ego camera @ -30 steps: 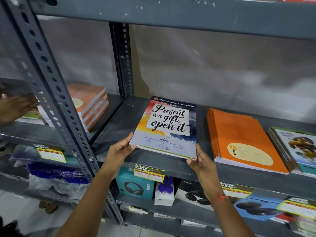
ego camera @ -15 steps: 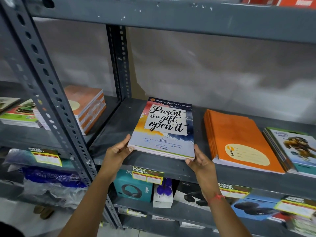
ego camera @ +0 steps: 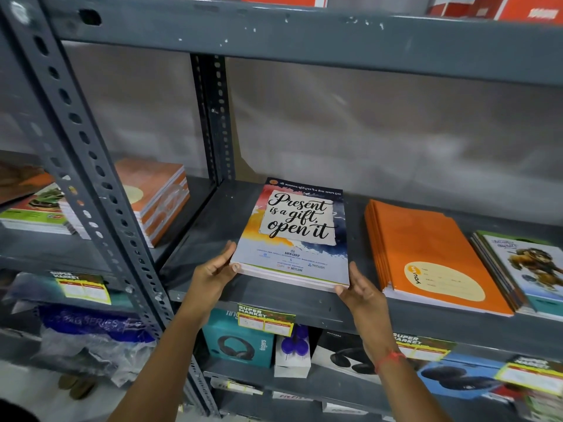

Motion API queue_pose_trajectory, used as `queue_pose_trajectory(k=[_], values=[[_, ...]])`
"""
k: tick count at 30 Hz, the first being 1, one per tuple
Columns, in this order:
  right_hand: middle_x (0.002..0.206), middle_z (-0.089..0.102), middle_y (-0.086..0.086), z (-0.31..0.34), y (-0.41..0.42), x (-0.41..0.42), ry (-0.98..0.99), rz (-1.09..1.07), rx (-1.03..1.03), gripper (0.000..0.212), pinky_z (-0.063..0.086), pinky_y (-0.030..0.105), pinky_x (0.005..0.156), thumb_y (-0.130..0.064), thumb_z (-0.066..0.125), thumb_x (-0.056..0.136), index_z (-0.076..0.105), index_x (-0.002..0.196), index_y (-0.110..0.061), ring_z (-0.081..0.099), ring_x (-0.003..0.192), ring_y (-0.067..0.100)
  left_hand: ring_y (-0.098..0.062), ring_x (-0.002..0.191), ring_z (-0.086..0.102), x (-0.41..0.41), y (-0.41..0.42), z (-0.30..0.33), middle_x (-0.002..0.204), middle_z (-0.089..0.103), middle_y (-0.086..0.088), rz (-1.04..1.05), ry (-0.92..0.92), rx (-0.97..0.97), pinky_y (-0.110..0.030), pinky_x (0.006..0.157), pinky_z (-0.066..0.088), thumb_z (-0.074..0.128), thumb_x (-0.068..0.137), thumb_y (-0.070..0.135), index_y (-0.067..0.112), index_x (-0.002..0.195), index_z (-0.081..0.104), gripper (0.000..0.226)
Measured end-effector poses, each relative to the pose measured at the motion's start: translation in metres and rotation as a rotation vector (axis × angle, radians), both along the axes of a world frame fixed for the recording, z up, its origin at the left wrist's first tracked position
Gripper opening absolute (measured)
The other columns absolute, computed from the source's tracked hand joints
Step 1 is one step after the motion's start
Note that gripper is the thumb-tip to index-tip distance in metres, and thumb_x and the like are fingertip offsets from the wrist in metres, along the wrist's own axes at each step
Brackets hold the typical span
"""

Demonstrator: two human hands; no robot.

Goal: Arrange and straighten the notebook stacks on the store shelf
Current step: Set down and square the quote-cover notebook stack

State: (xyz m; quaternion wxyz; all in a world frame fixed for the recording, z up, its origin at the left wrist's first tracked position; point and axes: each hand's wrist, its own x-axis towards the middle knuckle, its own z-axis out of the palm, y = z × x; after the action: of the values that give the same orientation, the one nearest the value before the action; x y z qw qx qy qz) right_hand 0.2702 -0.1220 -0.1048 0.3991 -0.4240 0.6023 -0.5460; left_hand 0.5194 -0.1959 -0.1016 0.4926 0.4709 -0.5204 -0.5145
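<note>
A stack of notebooks (ego camera: pixel 297 233) with a "Present is a gift, open it" cover lies on the grey metal shelf (ego camera: pixel 213 220). My left hand (ego camera: pixel 211 274) grips the stack's near left corner. My right hand (ego camera: pixel 359 292) holds its near right corner, fingertips on the front edge. To the right lies an orange notebook stack (ego camera: pixel 426 248), slightly fanned. Further right sits a stack with a lion cover (ego camera: pixel 527 269), cut off by the frame edge.
A perforated upright post (ego camera: pixel 91 184) stands at my left. Behind it, the neighbouring bay holds an orange-white stack (ego camera: pixel 158 199) and green-covered books (ego camera: pixel 36 211). Headphone boxes (ego camera: pixel 237 342) and yellow price tags (ego camera: pixel 265 319) fill the shelf below. Another shelf (ego camera: pixel 304 35) hangs overhead.
The stack has been pushed a little deeper onto the shelf, with both hands staying at its near corners. Another person's hand at the far left bay has gone from view.
</note>
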Motion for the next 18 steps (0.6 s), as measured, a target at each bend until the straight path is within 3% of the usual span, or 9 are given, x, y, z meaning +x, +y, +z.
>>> queue_pose_trajectory(k=[3, 5, 9, 13, 18], values=[[0.115, 0.057, -0.019, 0.003, 0.000, -0.001, 0.020, 0.004, 0.015, 0.060, 0.037, 0.006, 0.088, -0.009, 0.062, 0.084, 0.039, 0.137, -0.023, 0.053, 0.097, -0.014, 0.021, 0.088, 0.057, 0.001, -0.001, 0.001, 0.123, 0.053, 0.008, -0.010, 0.013, 0.005, 0.004, 0.067, 0.042, 0.055, 0.085, 0.005, 0.012, 0.129, 0.046, 0.046], [0.121, 0.056, -0.015, 0.003, 0.000, 0.000, 0.021, -0.007, 0.011, 0.059, 0.036, 0.011, 0.093, -0.010, 0.062, 0.083, 0.040, 0.137, -0.022, 0.052, 0.103, -0.008, 0.023, 0.084, 0.057, 0.000, -0.001, 0.000, 0.122, 0.054, 0.007, 0.004, 0.021, 0.005, 0.004, 0.067, 0.043, 0.056, 0.085, 0.004, 0.010, 0.128, 0.048, 0.045], [0.117, 0.053, -0.017, 0.003, 0.000, 0.004, 0.019, -0.042, -0.005, 0.057, 0.035, -0.002, 0.080, -0.009, 0.063, 0.083, 0.042, 0.135, -0.020, 0.049, 0.097, -0.015, 0.022, 0.081, 0.057, -0.002, -0.002, -0.002, 0.122, 0.053, 0.005, 0.057, 0.035, 0.001, 0.003, 0.069, 0.044, 0.058, 0.083, 0.002, 0.006, 0.126, 0.050, 0.044], [0.115, 0.054, -0.017, 0.003, -0.002, 0.007, -0.005, -0.083, -0.012, 0.054, 0.035, 0.016, 0.094, -0.007, 0.063, 0.082, 0.046, 0.132, -0.017, 0.049, 0.110, -0.001, 0.015, 0.081, 0.060, -0.004, -0.003, -0.003, 0.119, 0.055, 0.003, 0.110, 0.052, -0.002, 0.002, 0.067, 0.045, 0.060, 0.081, 0.000, 0.004, 0.122, 0.052, 0.042], [0.118, 0.054, -0.015, 0.001, -0.003, 0.010, -0.002, -0.123, -0.006, 0.052, 0.035, 0.020, 0.098, -0.008, 0.064, 0.082, 0.048, 0.130, -0.017, 0.048, 0.113, 0.002, 0.010, 0.080, 0.057, -0.007, -0.005, -0.002, 0.111, 0.061, -0.001, 0.172, 0.080, 0.012, 0.001, 0.063, 0.046, 0.061, 0.080, -0.002, 0.002, 0.118, 0.056, 0.039]])
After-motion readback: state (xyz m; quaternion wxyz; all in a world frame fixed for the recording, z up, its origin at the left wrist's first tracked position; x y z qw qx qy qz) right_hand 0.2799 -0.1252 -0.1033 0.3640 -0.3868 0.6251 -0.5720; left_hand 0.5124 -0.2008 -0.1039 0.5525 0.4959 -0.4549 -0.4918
